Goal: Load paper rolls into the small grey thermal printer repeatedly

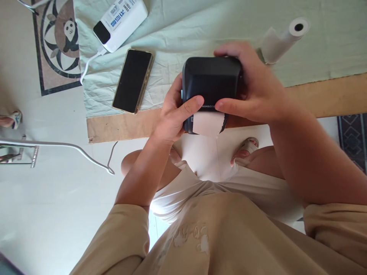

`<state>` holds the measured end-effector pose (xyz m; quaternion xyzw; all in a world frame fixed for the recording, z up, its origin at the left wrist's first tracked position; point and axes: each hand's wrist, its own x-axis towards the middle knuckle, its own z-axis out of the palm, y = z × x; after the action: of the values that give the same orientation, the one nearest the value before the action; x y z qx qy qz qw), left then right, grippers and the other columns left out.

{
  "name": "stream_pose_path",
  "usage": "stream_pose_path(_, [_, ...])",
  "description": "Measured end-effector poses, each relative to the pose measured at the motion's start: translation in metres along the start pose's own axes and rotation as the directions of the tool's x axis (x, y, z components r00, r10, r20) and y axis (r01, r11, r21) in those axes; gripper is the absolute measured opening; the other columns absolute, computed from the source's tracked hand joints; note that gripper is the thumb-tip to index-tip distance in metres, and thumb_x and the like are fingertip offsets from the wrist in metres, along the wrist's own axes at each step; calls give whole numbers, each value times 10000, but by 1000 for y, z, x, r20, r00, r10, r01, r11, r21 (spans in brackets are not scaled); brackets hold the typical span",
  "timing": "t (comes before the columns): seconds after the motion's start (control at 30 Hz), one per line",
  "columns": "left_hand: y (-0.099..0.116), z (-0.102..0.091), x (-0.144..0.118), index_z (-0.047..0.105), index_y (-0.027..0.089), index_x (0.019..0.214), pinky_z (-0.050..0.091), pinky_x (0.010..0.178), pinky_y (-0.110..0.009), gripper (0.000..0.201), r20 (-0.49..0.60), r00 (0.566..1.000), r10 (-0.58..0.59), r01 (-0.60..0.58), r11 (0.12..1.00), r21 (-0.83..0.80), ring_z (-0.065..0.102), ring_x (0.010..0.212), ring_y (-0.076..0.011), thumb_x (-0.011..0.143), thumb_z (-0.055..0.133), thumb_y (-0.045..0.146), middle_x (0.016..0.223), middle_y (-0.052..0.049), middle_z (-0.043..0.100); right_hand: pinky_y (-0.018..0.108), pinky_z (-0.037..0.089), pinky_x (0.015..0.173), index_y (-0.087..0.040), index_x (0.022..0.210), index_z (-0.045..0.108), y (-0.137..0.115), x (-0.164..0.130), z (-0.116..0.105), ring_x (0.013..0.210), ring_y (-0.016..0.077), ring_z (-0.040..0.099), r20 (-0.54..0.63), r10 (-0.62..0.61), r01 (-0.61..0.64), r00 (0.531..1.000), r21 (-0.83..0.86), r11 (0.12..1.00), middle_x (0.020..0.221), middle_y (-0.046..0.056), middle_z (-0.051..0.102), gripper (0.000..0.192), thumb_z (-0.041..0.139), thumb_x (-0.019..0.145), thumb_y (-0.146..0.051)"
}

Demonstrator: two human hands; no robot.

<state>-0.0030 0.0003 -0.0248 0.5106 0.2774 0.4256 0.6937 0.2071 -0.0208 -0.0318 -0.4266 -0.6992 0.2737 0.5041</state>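
Between my two hands is a black label printer [212, 80] marked NIIMBOT, held over the table's front edge. A strip of white paper [208, 123] sticks out of its near side. My left hand [177, 110] grips the printer's left side, thumb on top, fingers hidden beneath; a light blue bit shows at that side. Around the right side curls my right hand [252, 84], its thumb on the top near the paper and its fingers at the far right corner, slightly blurred. To the right of that hand lies a roll of white paper [286, 36], partly unrolled.
A phone [133, 81] lies on the green cloth [200, 23] at left. Behind it is a white power bank [123, 23] with a cable [88, 65]. The table's wooden edge [123, 126] runs in front, above my knees. A white hanger-like wire [71, 145] crosses at left.
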Motion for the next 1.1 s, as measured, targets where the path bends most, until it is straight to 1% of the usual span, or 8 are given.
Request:
stream_pose_path(0.13, [-2,-2,4,710,296,1156,503,589,-257,361,86,996,-11,12,1000,-6,675,782,-178,876,819,496,957,-32,665,280,542,709,-334,1400,486,-7,-1,-5,987,158,592,168,144,-147,975,2,989,1335,40,584,733,745,825,-708])
stream_pose_path(0.33, [4,0,1,721,292,1183,540,659,-230,298,80,996,-34,37,999,-24,726,936,-188,921,789,417,1061,-26,711,307,539,750,-341,1387,472,-15,-1,-6,1018,178,590,159,184,-188,970,13,982,1324,38,588,722,744,827,-706])
stream_pose_path(0.47, [8,2,-1,708,327,1313,565,1083,-306,327,139,990,-16,31,994,-102,573,1442,-243,1028,633,468,1370,5,656,291,538,732,-363,1429,434,-14,-2,-6,1066,179,597,153,165,-171,974,28,985,1418,36,552,726,750,839,-645])
stream_pose_path(0.57, [8,5,2,715,286,1280,466,1246,-385,316,87,996,-24,37,988,-149,484,1547,-237,1114,471,399,1216,-8,685,297,556,728,-366,1436,459,-19,-2,-6,974,155,615,99,206,-204,974,-29,979,1502,27,535,707,760,829,-568])
stream_pose_path(0.7, [8,7,4,745,260,1093,533,1165,-340,359,14,993,-115,116,972,-205,565,1469,-236,1121,450,463,1025,-34,735,305,583,745,-341,1367,535,-28,-1,-4,928,145,635,9,184,-181,983,-152,972,1500,20,551,607,746,818,-490])
stream_pose_path(0.83, [8,7,3,744,234,1137,576,1082,-354,389,-34,972,-233,222,955,-195,629,1359,-266,1067,540,559,1077,-80,759,360,600,826,-290,1404,526,-34,1,-2,1200,238,620,63,122,-104,991,-238,966,1475,63,574,670,743,796,-470])
stream_pose_path(1.0, [6,5,4,729,223,871,578,995,-284,357,-112,983,-144,118,970,-215,711,1004,-182,1057,607,503,869,-16,696,387,604,827,-312,1449,494,-38,1,-2,1293,274,588,95,140,-108,986,-284,953,1518,79,543,742,770,781,-480])
stream_pose_path(1.1, [7,5,6,733,198,888,574,1002,-285,330,-106,981,-162,133,962,-240,717,1052,-183,1088,552,387,867,-19,707,350,575,726,-300,1439,510,-38,1,-4,1297,275,579,73,96,-66,993,-339,938,1473,97,558,738,774,788,-522])
